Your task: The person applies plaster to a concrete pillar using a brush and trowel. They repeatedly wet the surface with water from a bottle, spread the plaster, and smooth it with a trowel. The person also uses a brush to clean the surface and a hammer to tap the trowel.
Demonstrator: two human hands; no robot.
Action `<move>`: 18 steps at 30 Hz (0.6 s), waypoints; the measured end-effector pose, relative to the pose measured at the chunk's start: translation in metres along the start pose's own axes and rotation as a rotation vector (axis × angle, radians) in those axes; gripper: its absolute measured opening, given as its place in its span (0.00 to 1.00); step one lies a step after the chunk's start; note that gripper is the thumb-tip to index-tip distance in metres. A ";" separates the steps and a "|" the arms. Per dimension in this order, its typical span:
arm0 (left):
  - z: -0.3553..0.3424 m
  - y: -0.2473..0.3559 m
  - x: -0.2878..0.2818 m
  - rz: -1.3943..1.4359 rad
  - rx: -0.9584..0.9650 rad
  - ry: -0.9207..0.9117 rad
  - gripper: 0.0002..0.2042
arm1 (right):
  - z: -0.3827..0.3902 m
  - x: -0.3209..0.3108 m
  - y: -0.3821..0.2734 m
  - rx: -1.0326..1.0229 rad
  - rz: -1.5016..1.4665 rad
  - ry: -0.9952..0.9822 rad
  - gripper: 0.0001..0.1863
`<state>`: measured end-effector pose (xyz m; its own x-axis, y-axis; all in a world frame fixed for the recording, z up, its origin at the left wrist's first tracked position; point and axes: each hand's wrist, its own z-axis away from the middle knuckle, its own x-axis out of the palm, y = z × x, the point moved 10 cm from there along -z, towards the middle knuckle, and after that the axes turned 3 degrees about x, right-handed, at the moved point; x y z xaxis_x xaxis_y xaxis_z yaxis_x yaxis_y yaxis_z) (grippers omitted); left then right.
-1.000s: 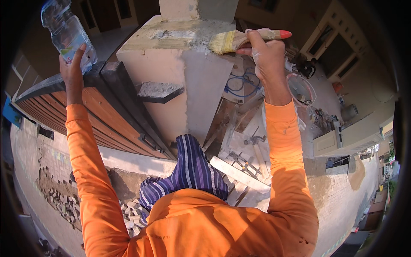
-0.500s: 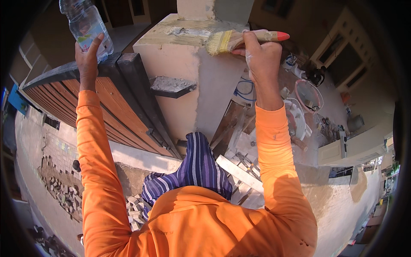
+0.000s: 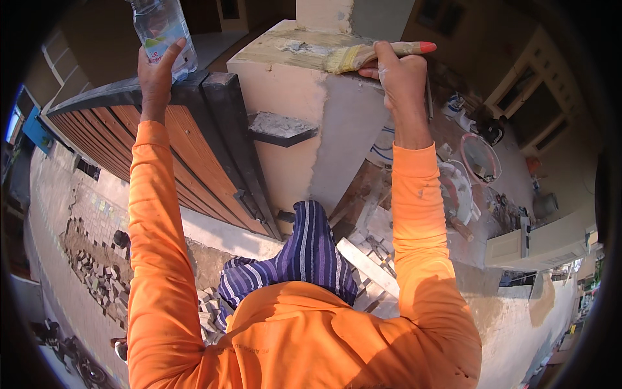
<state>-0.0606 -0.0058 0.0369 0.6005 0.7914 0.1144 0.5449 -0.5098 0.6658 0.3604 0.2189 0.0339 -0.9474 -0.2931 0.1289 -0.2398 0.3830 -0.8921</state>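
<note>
My left hand (image 3: 156, 72) is closed round a clear plastic bottle (image 3: 163, 32) with a coloured label, just above the top edge of a wood-slatted gate (image 3: 172, 139) with a dark frame. In my right hand (image 3: 403, 78) is a paintbrush (image 3: 350, 58), its wooden handle ending in a red tip. The pale bristles point left and rest at the right edge of the pillar's top (image 3: 275, 48). That top carries brush streaks and a whitish patch. Whether the bottle holds any liquid I cannot tell.
A small dark ledge (image 3: 282, 128) with grey mortar juts from the pillar's front. Lower right lie a white plank (image 3: 368, 266), tools, and round tubs (image 3: 481, 159). Broken paving blocks (image 3: 100, 279) are heaped at lower left.
The brush has shifted slightly toward the pillar's right edge, its bristles now lying flatter. My left hand still holds the bottle beside the gate. The whole view has shifted a little.
</note>
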 end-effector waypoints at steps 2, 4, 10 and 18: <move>0.000 0.002 0.001 0.011 0.007 -0.001 0.30 | -0.009 0.018 0.001 0.009 -0.020 -0.074 0.14; 0.001 0.002 0.002 0.017 -0.004 -0.001 0.30 | -0.025 0.038 -0.006 -0.055 -0.050 -0.158 0.15; 0.003 0.013 0.007 0.034 0.042 -0.031 0.28 | -0.116 0.101 0.010 0.019 0.169 -0.263 0.13; 0.002 0.008 0.004 0.020 -0.010 -0.022 0.28 | -0.095 0.155 0.011 -0.056 0.600 -0.630 0.15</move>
<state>-0.0521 -0.0075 0.0412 0.6242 0.7733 0.1117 0.5268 -0.5221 0.6707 0.1909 0.2611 0.0853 -0.6269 -0.4517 -0.6348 0.2365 0.6660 -0.7075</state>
